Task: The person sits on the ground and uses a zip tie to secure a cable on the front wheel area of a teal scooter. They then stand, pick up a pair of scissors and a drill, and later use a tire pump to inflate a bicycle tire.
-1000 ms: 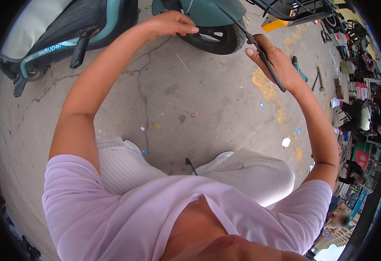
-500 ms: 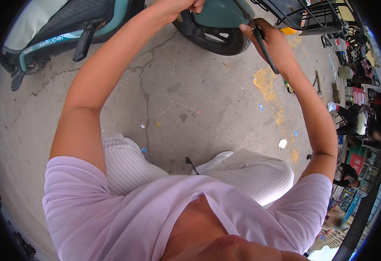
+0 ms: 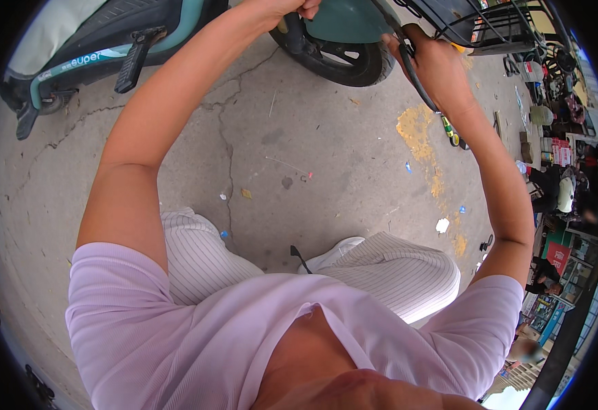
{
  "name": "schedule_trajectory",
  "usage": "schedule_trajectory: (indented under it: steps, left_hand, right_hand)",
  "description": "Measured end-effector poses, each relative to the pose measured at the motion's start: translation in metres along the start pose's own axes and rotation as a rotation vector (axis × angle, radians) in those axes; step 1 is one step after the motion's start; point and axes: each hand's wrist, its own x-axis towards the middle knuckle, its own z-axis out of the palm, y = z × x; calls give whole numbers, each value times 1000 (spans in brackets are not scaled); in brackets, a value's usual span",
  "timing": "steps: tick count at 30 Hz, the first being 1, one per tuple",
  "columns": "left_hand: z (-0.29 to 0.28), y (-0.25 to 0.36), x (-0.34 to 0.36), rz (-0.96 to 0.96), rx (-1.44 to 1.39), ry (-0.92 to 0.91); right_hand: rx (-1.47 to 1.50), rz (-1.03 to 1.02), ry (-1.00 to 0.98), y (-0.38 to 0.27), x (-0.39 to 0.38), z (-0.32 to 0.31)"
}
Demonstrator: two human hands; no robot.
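Observation:
An electric scooter with a teal panel [image 3: 343, 24] and a black front wheel [image 3: 357, 65] stands at the top of the head view. My right hand [image 3: 442, 72] is closed around a long, flexible black strip [image 3: 411, 72] beside the panel. The strip bends down past my palm, and its lower end lies by my wrist. At the upper edge, next to the teal panel, my left hand [image 3: 288, 5] is partly cut off. Its visible fingers are curled in; whatever they grip is out of sight.
A black wire basket [image 3: 469, 24] juts out at the upper right. A black pedal [image 3: 135, 61] sticks out at the upper left. Beside my right forearm, a yellow-green handled tool [image 3: 452, 133] lies on the cracked concrete [image 3: 312, 137]. People and stacked goods line the right side.
My right hand has shifted slightly right and turned, its fingers lying differently on the strip. The strip now curves more, and more of the yellow-green tool shows. My left hand is nearly still.

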Motion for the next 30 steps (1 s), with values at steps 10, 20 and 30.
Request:
schedule_trajectory:
  steps: [10,20,30]
  left_hand:
    - [-19,-2,-26,-294,430,-277]
    - [-14,31,-4,-25,94,263]
    - [-22,13,17,-63,-293,287]
  right_hand:
    - [128,119,-271,-11,-29,-2]
    - [311,203,-199,-21,18,27]
    - [165,242,-215,-34,39,22]
